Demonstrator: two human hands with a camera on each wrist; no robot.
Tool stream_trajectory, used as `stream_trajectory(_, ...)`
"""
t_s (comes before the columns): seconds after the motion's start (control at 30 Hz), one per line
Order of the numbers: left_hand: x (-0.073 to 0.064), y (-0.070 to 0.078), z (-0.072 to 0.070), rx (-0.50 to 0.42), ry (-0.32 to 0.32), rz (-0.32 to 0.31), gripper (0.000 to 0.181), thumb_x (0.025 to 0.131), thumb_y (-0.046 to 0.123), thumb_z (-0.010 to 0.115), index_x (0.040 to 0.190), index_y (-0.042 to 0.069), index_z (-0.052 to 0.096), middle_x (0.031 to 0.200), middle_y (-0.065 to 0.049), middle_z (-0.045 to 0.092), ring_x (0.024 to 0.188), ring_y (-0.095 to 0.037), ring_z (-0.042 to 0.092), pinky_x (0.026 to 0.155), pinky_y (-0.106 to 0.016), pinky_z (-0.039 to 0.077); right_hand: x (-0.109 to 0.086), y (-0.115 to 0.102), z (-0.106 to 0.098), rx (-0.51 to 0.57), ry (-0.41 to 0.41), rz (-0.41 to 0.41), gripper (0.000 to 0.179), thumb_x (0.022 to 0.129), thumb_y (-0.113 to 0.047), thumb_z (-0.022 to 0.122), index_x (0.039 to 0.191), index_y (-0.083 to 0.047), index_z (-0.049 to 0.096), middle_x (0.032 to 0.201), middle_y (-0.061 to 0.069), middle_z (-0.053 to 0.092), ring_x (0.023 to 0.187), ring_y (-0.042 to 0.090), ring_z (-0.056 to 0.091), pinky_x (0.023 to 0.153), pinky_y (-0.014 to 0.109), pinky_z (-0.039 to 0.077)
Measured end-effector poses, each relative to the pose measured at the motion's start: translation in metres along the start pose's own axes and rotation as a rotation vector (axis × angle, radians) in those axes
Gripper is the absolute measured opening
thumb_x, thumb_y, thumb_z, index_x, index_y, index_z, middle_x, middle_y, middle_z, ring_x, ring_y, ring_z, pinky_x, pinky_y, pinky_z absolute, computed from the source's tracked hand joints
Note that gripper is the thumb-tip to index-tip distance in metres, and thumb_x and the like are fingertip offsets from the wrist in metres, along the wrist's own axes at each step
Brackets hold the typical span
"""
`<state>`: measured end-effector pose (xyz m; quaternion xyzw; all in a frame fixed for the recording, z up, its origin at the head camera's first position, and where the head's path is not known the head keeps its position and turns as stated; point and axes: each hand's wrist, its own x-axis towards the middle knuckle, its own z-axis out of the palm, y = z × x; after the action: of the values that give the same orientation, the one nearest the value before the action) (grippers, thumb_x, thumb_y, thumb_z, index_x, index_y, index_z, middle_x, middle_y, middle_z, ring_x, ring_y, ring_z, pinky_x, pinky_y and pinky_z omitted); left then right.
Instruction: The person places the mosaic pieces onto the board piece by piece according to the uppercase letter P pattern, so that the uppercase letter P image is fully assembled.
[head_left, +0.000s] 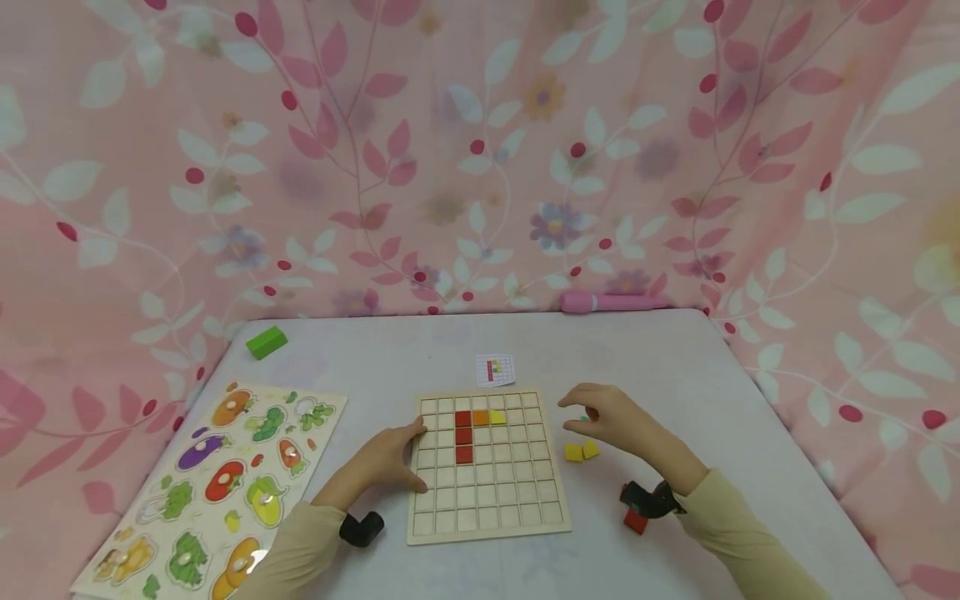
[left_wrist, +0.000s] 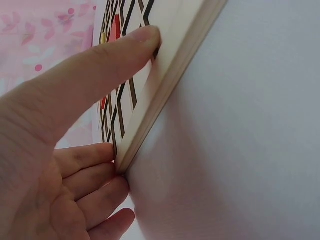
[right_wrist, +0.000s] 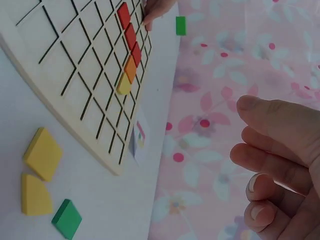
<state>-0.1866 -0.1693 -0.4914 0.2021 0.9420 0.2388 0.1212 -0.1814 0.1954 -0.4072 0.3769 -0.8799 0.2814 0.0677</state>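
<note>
A wooden grid board (head_left: 487, 521) lies on the table; its upper cells hold a column of red tiles (head_left: 464, 435), then an orange tile (head_left: 481, 418) and a yellow tile (head_left: 497, 417) rightward from the top red one. My left hand (head_left: 386, 458) rests on the board's left edge, thumb on the surface (left_wrist: 145, 37) and fingertips against the rim. Right of the board, my right hand (head_left: 618, 421) hovers with loosely curled fingers and nothing between them. Below it lie two loose yellow tiles (right_wrist: 43, 154) and a green tile (right_wrist: 67, 219), mostly hidden in the head view.
A small printed card (head_left: 495, 370) with a coloured pattern lies behind the board. Red pieces (head_left: 636, 522) sit under my right wrist. A vegetable puzzle board (head_left: 247, 450) covers the left side. At the back are a green block (head_left: 267, 342) and a pink pen-like object (head_left: 611, 302).
</note>
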Motion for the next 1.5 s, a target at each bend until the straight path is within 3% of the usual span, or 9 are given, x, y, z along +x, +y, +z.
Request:
stream_trajectory(0.13,0.002,0.000,0.001,0.003,0.002,0.014,0.101,0.052,0.039,0.085,0.133,0.000,0.040,0.133,-0.016,0.041,0.119,-0.033,0.039,0.095,-0.045,0.032,-0.018,0.007,-0.004,-0.011,0.024,0.030,0.023,0.073,-0.007,0.073,0.095,-0.003,0.065,0.086,-0.002,0.058,0.053,0.002,0.034,0.046,0.018,0.034)
stream_trajectory(0.23,0.001,0.001,0.001,-0.015,-0.007,-0.010,0.102,0.051,0.039,0.085,0.134,0.000,0.039,0.134,-0.016,0.040,0.119,-0.034,0.038,0.095,-0.045,0.032,-0.031,0.010,-0.004,-0.025,0.032,0.069,0.025,0.072,-0.008,0.074,0.096,-0.004,0.065,0.086,-0.003,0.058,0.054,0.001,0.035,0.045,0.017,0.035)
stream_trajectory(0.43,0.001,0.001,0.001,-0.019,-0.003,-0.051,0.102,0.049,0.039,0.086,0.133,0.002,0.041,0.134,-0.014,0.040,0.118,-0.033,0.040,0.094,-0.045,0.033,-0.056,0.013,-0.002,-0.012,-0.017,0.124,0.029,0.071,-0.012,0.076,0.096,-0.006,0.065,0.085,-0.003,0.057,0.055,0.002,0.037,0.046,0.016,0.037)
stream_trajectory(0.77,-0.002,0.005,0.004,-0.029,-0.024,-0.032,0.101,0.050,0.038,0.086,0.133,0.001,0.041,0.134,-0.014,0.040,0.118,-0.034,0.039,0.094,-0.045,0.033,-0.094,0.021,0.020,0.072,-0.034,0.142,0.029,0.070,-0.014,0.076,0.094,-0.004,0.062,0.084,0.002,0.056,0.054,0.000,0.037,0.045,0.016,0.037)
stream_trajectory(0.93,-0.001,0.005,0.002,-0.021,-0.005,-0.041,0.100,0.050,0.036,0.086,0.133,0.002,0.041,0.134,-0.014,0.040,0.118,-0.033,0.039,0.095,-0.044,0.032,-0.101,0.027,0.031,0.092,-0.068,0.253,0.033,0.070,-0.019,0.077,0.095,-0.004,0.061,0.089,0.002,0.056,0.055,0.003,0.039,0.046,0.018,0.038)
stream_trajectory(1.13,-0.002,0.004,0.003,-0.023,-0.025,-0.041,0.101,0.050,0.037,0.086,0.133,0.001,0.041,0.133,-0.015,0.041,0.118,-0.033,0.039,0.095,-0.044,0.033,-0.110,0.029,0.041,0.027,-0.160,0.406,0.040,0.068,-0.033,0.077,0.097,-0.011,0.060,0.092,-0.006,0.052,0.071,0.011,0.046,0.061,0.023,0.046)
stream_trajectory(1.23,-0.001,0.004,0.005,-0.014,-0.025,-0.019,0.102,0.051,0.037,0.086,0.133,-0.001,0.040,0.133,-0.016,0.041,0.118,-0.033,0.040,0.094,-0.044,0.033,-0.113,0.028,0.043,-0.017,-0.192,0.437,0.045,0.066,-0.039,0.077,0.096,-0.012,0.059,0.093,-0.008,0.051,0.077,0.012,0.046,0.067,0.027,0.047)
stream_trajectory(1.5,0.000,0.004,0.001,0.010,-0.005,-0.032,0.101,0.051,0.038,0.086,0.133,0.001,0.040,0.134,-0.014,0.040,0.118,-0.032,0.040,0.095,-0.043,0.032,-0.112,0.029,0.044,-0.024,-0.203,0.462,0.049,0.064,-0.041,0.077,0.096,-0.011,0.055,0.089,-0.007,0.050,0.074,0.010,0.046,0.064,0.024,0.047)
